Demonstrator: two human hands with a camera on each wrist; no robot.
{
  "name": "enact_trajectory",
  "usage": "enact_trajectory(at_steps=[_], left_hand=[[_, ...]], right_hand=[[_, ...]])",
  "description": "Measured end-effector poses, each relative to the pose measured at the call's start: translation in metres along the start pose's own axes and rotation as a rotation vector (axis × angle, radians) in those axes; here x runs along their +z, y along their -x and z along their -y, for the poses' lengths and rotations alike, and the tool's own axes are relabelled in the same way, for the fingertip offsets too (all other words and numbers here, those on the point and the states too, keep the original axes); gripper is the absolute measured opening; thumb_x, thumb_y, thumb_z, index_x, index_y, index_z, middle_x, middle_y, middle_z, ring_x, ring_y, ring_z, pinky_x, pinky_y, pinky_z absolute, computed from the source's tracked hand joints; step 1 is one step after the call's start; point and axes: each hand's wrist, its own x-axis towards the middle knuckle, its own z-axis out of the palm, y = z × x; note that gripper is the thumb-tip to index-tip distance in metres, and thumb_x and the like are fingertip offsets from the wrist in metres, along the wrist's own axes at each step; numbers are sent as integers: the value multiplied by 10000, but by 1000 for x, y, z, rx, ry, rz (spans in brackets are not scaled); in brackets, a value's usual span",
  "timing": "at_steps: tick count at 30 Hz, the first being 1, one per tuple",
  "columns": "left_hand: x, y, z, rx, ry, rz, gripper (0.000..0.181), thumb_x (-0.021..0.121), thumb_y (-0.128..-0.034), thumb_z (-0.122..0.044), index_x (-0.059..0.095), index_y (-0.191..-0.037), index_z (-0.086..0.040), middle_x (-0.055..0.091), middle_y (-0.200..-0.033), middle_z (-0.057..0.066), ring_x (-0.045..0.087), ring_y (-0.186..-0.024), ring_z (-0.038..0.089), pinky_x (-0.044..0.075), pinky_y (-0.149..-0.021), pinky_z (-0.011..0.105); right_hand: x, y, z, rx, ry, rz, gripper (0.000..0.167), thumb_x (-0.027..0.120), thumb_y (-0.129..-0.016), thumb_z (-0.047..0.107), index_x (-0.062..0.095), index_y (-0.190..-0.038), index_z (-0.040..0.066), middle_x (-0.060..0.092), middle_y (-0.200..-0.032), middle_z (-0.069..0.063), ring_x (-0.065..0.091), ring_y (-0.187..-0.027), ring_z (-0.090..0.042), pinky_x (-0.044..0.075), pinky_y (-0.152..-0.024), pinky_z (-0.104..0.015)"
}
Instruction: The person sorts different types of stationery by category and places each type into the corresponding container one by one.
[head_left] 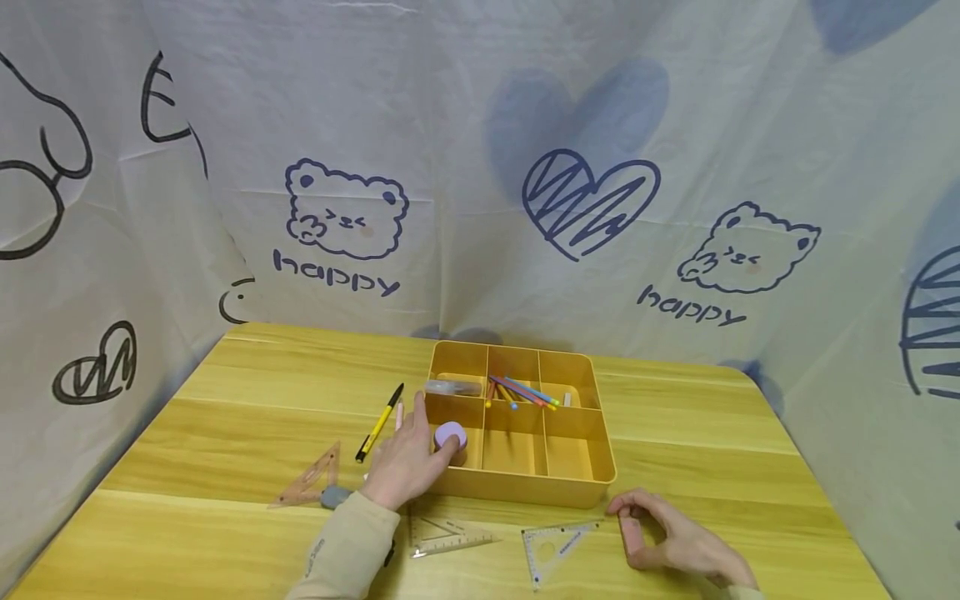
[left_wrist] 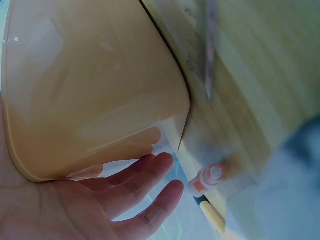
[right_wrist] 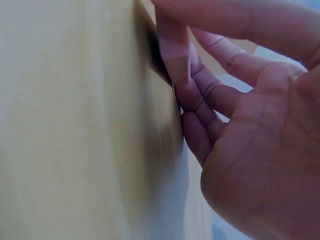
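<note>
A yellow divided box (head_left: 517,492) stands at the table's middle. My left hand (head_left: 405,458) holds its left wall, the thumb over the rim and the other fingers along the outside. The thumb reaches a round lilac item (head_left: 450,433) in the front left compartment. In the left wrist view the fingers lie against the box's outer wall (left_wrist: 95,90). My right hand (head_left: 678,537), low and right of the box, pinches a pink eraser (head_left: 633,537) between thumb and fingers. That eraser (right_wrist: 175,55) is close to the tabletop in the right wrist view.
Several coloured pencils (head_left: 517,390) and a clear tube (head_left: 453,387) lie in the box's rear compartments. Clear set squares (head_left: 551,546) lie in front of it. At left are an orange set square (head_left: 311,479), a yellow pen (head_left: 380,422) and a grey item (head_left: 335,497).
</note>
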Motion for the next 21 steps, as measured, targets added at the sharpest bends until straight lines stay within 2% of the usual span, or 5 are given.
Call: enact_trajectory(at_steps=[6, 13, 21], left_hand=[[0, 1, 0, -2, 1, 10, 928, 585, -966, -453, 114, -1587, 50, 456, -1517, 286, 651, -1114, 458, 482, -948, 654], [-1, 0, 0, 0, -5, 4, 926, 583, -965, -460, 125, -1586, 51, 472, -1504, 286, 656, -1108, 450, 510, -899, 631], [0, 0, 1, -3, -7, 6, 933, 588, -961, -464, 121, -1588, 46, 466, -1511, 282, 669, -1066, 449, 501, -912, 640]], right_hand=[[-1, -1, 4, -2, 34, -25, 539, 780, -783, 84, 560, -1273, 32, 577, -1289, -186, 515, -1069, -21, 403, -947, -100], [-3, -3, 7, -32, 62, -51, 523, 787, -776, 57, 570, -1249, 5, 593, -1134, -164, 536, -958, -120, 450, -869, -161], [-8, -6, 8, -126, 149, -131, 441, 796, -805, 83, 613, -1201, 18, 651, -1177, -185, 574, -1015, -32, 478, -924, -172]])
